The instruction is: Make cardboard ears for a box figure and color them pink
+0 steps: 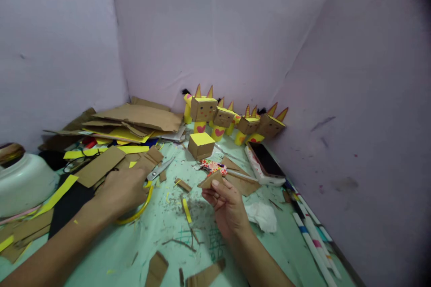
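My right hand [227, 204] is closed, pinching a small triangular piece of cardboard [210, 180] between thumb and fingers. My left hand [126, 188] reaches down over the cardboard scraps on the left; its fingers are mostly hidden. Beside it, the scissors' metal blades [160, 169] point away to the right. A yellow curved band [143, 210] shows under that hand, partly covered. Beyond the right hand sits a cardboard box with a yellow top [201, 145]. A red-and-white patterned wrapper [214, 167] lies just behind the held piece.
Several cardboard figures with yellow horns [204, 110] stand at the back. Stacked cardboard sheets [138, 116] lie back left, near a white rounded container [25, 184]. To the right are a phone [266, 160] on a white box, crumpled tissue [261, 216] and striped sticks [313, 242].
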Demonstrator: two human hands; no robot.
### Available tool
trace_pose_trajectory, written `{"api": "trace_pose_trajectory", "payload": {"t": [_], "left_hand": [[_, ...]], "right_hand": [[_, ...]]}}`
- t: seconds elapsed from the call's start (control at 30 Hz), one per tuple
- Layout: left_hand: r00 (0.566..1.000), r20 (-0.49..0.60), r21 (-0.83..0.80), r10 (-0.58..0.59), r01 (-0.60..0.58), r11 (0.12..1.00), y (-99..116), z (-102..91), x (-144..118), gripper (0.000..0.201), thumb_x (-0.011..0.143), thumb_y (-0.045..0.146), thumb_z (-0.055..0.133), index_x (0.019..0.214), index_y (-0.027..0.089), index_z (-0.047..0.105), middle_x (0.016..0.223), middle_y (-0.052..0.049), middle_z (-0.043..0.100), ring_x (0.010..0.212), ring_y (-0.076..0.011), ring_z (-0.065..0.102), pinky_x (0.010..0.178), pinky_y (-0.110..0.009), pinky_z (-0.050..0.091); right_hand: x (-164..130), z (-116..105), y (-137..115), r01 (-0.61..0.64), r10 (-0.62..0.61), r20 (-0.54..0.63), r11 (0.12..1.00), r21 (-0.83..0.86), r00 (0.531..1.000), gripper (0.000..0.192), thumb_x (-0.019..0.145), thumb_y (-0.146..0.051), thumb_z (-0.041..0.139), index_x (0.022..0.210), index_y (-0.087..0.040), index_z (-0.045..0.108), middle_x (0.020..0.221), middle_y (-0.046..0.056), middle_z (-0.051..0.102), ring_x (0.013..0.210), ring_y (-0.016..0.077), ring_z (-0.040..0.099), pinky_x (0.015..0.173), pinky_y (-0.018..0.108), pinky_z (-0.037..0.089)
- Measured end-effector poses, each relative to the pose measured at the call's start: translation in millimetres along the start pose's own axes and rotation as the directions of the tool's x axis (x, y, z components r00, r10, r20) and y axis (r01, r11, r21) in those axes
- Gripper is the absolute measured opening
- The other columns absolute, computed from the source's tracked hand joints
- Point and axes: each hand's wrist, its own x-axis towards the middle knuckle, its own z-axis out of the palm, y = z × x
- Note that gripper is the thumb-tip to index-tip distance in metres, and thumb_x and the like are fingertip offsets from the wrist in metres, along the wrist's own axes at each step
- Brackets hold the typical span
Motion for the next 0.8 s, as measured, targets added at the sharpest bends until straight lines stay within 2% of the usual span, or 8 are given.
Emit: {"api": "trace_pose_trajectory", "payload": {"t": [0.07, 0.13, 0.2, 0.27, 0.4, 0.53, 0.63, 0.8], "left_hand": [[0.997, -0.061, -0.002, -0.055, 0.055, 0.999, 9.5, -2.7, -1.6, 0.025, 0.073, 0.034, 0.048, 0.080, 0.015, 0.062, 0.071, -0.017, 0.063, 0.068, -0.0374, 0.061, 0.056, -0.043, 0.041], [0.991, -0.120, -0.211, -0.066, 0.040, 0.977, 27.5, -3.6, -7.4, 0.036, 0.077, 0.043, 0.048, 0.097, 0.017, 0.062, 0.080, -0.011, 0.065, 0.075, -0.0304, 0.061, 0.064, -0.039, 0.043], [1.000, -0.020, -0.609, 0.005, -0.016, 0.793, 49.6, -2.0, -15.9, 0.046, 0.071, 0.048, 0.055, 0.104, 0.016, 0.060, 0.082, -0.008, 0.066, 0.075, -0.0237, 0.062, 0.066, -0.032, 0.046], [0.987, 0.089, -0.807, 0.136, -0.009, 0.590, 68.7, 1.6, -23.8, 0.037, 0.067, 0.044, 0.059, 0.090, 0.014, 0.064, 0.080, -0.006, 0.066, 0.073, -0.0206, 0.061, 0.066, -0.029, 0.046], [0.993, 0.097, -0.898, 0.071, 0.057, 0.436, 81.8, 8.4, -27.9, 0.023, 0.059, 0.037, 0.063, 0.057, 0.015, 0.058, 0.053, 0.001, 0.055, 0.051, -0.0113, 0.048, 0.050, -0.022, 0.037], [0.965, 0.260, -0.939, 0.041, 0.242, 0.244, 74.3, 14.2, -21.0, 0.024, 0.049, 0.035, 0.069, 0.051, 0.015, 0.056, 0.041, 0.003, 0.051, 0.039, -0.0079, 0.041, 0.042, -0.020, 0.028], [0.954, 0.297, -0.949, 0.041, 0.290, 0.120, 69.3, 19.9, -16.7, 0.025, 0.047, 0.032, 0.073, 0.048, 0.014, 0.055, 0.041, 0.002, 0.053, 0.038, -0.0081, 0.043, 0.042, -0.020, 0.029], [0.953, 0.299, -0.953, 0.053, 0.296, 0.065, 64.3, 26.6, -14.6, 0.025, 0.048, 0.029, 0.076, 0.048, 0.014, 0.056, 0.040, 0.002, 0.054, 0.038, -0.0078, 0.043, 0.041, -0.019, 0.031]], "right_hand": [[-0.8, 0.3, 2.2, -0.008, 0.008, 0.008, 1.000, -0.012, 1.000, 0.022, 0.052, -0.025, 0.081, 0.068, -0.013, 0.072, 0.058, 0.001, 0.069, 0.051, 0.0104, 0.062, 0.051, 0.018, 0.052], [-2.5, 0.8, 6.0, -0.012, 0.013, 0.026, 0.999, -0.031, 1.000, 0.024, 0.052, -0.026, 0.081, 0.071, -0.013, 0.072, 0.061, 0.002, 0.070, 0.052, 0.0105, 0.062, 0.052, 0.018, 0.052], [-5.5, 2.0, 10.7, -0.010, 0.012, 0.042, 0.999, -0.051, 0.999, 0.025, 0.053, -0.026, 0.081, 0.073, -0.013, 0.073, 0.064, 0.002, 0.071, 0.053, 0.0110, 0.062, 0.053, 0.020, 0.052], [-9.2, 4.0, 15.0, -0.002, 0.007, 0.063, 0.997, -0.072, 0.998, 0.023, 0.054, -0.026, 0.080, 0.072, -0.013, 0.073, 0.064, 0.002, 0.070, 0.056, 0.0117, 0.062, 0.056, 0.021, 0.052], [-15.1, 7.9, 18.4, -0.002, 0.019, 0.103, 0.987, -0.163, 0.995, 0.020, 0.056, -0.028, 0.077, 0.067, -0.013, 0.072, 0.061, 0.001, 0.067, 0.056, 0.0116, 0.058, 0.058, 0.023, 0.050], [-17.1, 9.4, 15.7, 0.015, 0.012, 0.107, 0.967, -0.254, 0.994, 0.020, 0.057, -0.029, 0.075, 0.068, -0.013, 0.071, 0.060, 0.001, 0.066, 0.054, 0.0126, 0.057, 0.057, 0.025, 0.048], [-18.0, 9.8, 13.9, 0.039, 0.002, 0.145, 0.959, -0.281, 0.989, 0.022, 0.058, -0.030, 0.075, 0.071, -0.013, 0.072, 0.062, 0.002, 0.066, 0.056, 0.0143, 0.059, 0.057, 0.025, 0.047], [-16.1, 7.8, 15.2, 0.043, -0.002, 0.159, 0.966, -0.255, 0.987, 0.034, 0.065, -0.048, 0.068, 0.066, -0.013, 0.069, 0.057, 0.002, 0.063, 0.052, 0.0151, 0.059, 0.057, 0.028, 0.049]]}}
